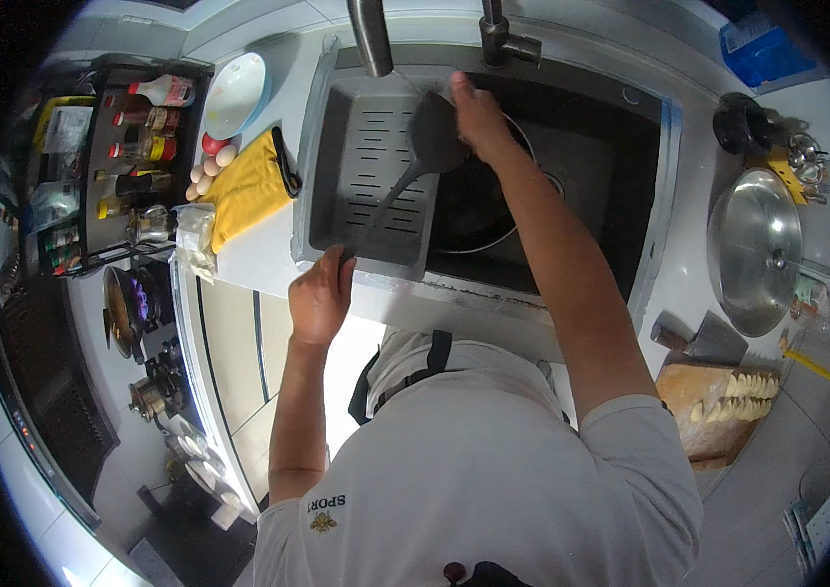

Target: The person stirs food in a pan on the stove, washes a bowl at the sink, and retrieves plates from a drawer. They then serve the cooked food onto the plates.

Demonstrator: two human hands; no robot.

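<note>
My left hand (321,295) is closed around the handle end of a dark grey spatula (435,130), whose broad head is raised over the sink. At the top right of that head is my right hand (479,119), fingers stretched out; whether it touches the spatula I cannot tell. Below the spatula, a slotted grey drain tray (378,213) fills the left part of the sink. A dark round pan (477,213) lies in the basin, partly hidden by the tray and my right forearm. The metal faucet spout (371,44) hangs just above the tray.
Left of the sink (668,169) are a yellow cloth (250,191), eggs (213,165), a bowl (235,95) and a bottle rack (92,257). Further left, a wok (119,312) sits by a lit burner. At right are a glass lid (756,249), a cleaver (715,339) and dumplings on a board (690,433).
</note>
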